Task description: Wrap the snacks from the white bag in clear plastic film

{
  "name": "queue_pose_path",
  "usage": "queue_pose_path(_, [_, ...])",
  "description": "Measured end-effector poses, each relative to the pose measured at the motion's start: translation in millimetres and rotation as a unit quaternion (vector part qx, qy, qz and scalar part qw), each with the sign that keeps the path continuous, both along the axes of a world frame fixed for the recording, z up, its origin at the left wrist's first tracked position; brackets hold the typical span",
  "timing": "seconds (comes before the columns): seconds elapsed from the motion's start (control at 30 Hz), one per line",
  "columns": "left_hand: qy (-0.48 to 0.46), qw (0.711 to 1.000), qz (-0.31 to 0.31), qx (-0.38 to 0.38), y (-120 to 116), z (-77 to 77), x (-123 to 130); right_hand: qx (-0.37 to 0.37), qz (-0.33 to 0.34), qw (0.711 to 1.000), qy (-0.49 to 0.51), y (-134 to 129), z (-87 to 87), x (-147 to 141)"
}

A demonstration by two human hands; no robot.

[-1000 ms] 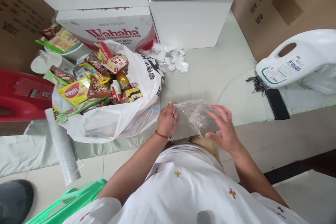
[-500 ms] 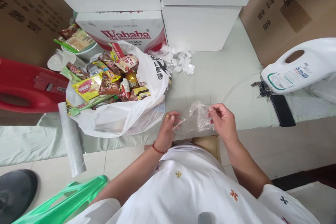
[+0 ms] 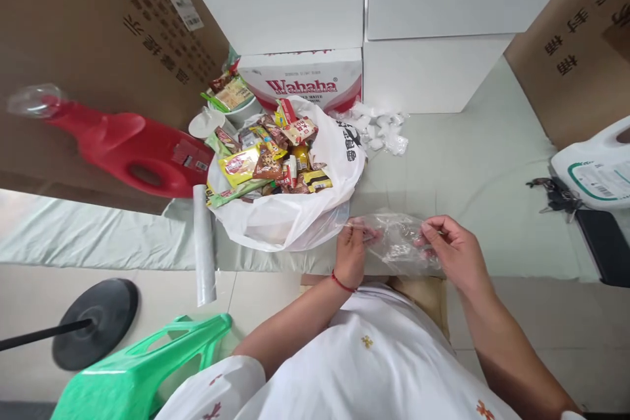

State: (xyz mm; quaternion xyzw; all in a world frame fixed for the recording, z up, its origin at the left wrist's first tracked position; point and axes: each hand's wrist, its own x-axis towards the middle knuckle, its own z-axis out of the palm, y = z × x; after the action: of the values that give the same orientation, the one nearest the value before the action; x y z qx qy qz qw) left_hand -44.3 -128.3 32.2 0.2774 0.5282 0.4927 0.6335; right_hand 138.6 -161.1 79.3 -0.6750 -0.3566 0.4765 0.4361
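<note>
A clear, crinkled plastic bag [image 3: 398, 239] is stretched between my two hands above the table's front edge. My left hand [image 3: 352, 251] grips its left side, fingers closed on the film. On the other side my right hand [image 3: 455, 246] pinches the bag between thumb and fingers. Just left of my left hand stands a white carrier bag [image 3: 295, 220] full of small wrapped snacks [image 3: 268, 161]. Beyond the hands, small white packets in clear wrap [image 3: 388, 131] lie on the green-grey cloth.
A red jug [image 3: 132, 151] and a plastic roll [image 3: 204, 246] are at the left. White boxes [image 3: 433, 72] stand at the back beside a Wahaha box [image 3: 302, 79]. Keys [image 3: 556, 195], a phone [image 3: 604, 246] and a white jug [image 3: 598, 170] lie right. A green stool [image 3: 147, 357] is below.
The view has swung left, so things appear farther right. The clear bag is spread wider and flatter between my hands; both hands still hold it.
</note>
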Motion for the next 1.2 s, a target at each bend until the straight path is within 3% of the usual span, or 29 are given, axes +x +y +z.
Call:
queue_pose_path(0.1, [0.038, 0.999, -0.018, 0.011, 7.6, -4.0, -14.2, -0.047, 0.068, 0.996, -0.014, 6.7, 6.3, 37.9])
queue_pose_path(0.2, [0.056, 0.99, -0.131, -0.008, 17.0, -5.7, -29.2, -0.095, 0.171, 0.98, -0.02, 25.8, 19.2, 84.0])
queue_pose_path(0.3, [0.038, 0.967, -0.249, -0.047, 33.0, -6.3, -31.8, -0.106, 0.253, 0.961, -0.043, 64.5, 28.6, 124.8])
queue_pose_path(0.37, [0.026, 0.96, -0.269, -0.071, 47.6, -7.7, -23.0, -0.081, 0.27, 0.958, -0.055, 99.2, 26.2, 142.8])
queue_pose_path(0.43, [0.025, 0.967, -0.23, -0.104, 63.8, -9.6, -7.9, -0.039, 0.206, 0.977, -0.047, 133.7, 16.8, 151.5])
queue_pose_path(0.5, [0.029, 0.976, -0.177, -0.122, 79.5, -11.3, 9.2, -0.008, 0.076, 0.997, -0.006, 159.0, 4.3, 152.9])
queue_pose_path(0.6, [0.026, 0.984, -0.139, -0.107, 97.3, -12.2, 30.2, -0.037, -0.065, 0.994, 0.085, 168.2, -13.5, 148.5])
queue_pose_path(0.7, [0.026, 0.986, -0.137, -0.095, 106.0, -13.2, 43.0, -0.086, -0.059, 0.985, 0.139, 153.8, -28.8, 140.2])
queue_pose_path(0.8, [0.036, 0.982, -0.159, -0.096, 109.4, -15.5, 48.9, -0.081, -0.02, 0.984, 0.157, 145.6, -42.0, 130.0])
queue_pose_path(0.9, [0.03, 0.98, -0.167, -0.106, 114.4, -16.0, 48.5, -0.062, -0.083, 0.977, 0.186, 152.8, -50.5, 127.2])
queue_pose_path(1.03, [-0.011, 0.983, -0.103, -0.154, 127.8, -11.5, 42.6, -0.051, -0.13, 0.97, 0.197, 152.6, -54.2, 141.5])
queue_pose_path(1.2, [-0.011, 0.977, -0.058, -0.206, 140.0, -5.3, 40.4, -0.03, -0.142, 0.981, 0.132, 114.0, -59.9, 157.9])
